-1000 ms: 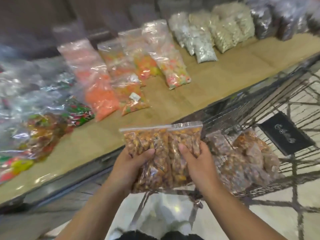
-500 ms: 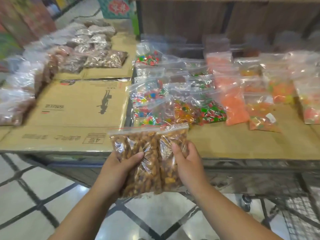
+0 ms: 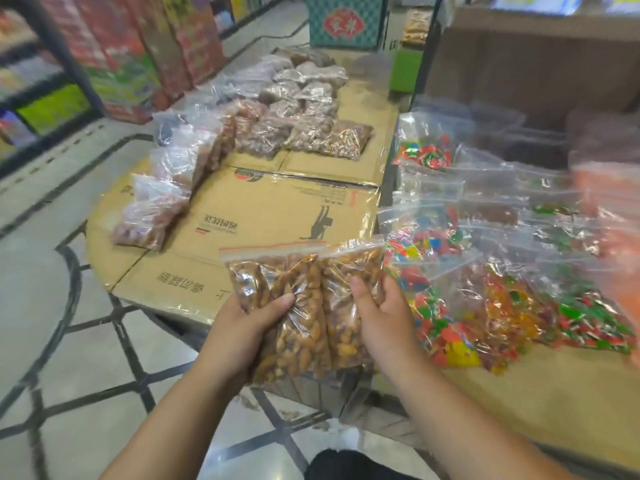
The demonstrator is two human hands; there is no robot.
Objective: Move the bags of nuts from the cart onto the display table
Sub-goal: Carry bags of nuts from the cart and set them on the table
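Head view: both hands, left hand [image 3: 254, 315] and right hand [image 3: 379, 315], clamp two bags of nuts [image 3: 304, 306] above the table [image 3: 277, 216]; carry step, next needs setting down on bare cardboard.

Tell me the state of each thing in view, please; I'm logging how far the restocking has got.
Bags of nuts: two, zip-sealed, held upright above the table edge, not yet set down.
Left hand: gripping the left bag.
Right hand: gripping the right bag.
Display table: covered with flattened cardboard, bare in the middle.
Brown nut bags: lying in rows.
Candy bags: sealed, lying overlapped.
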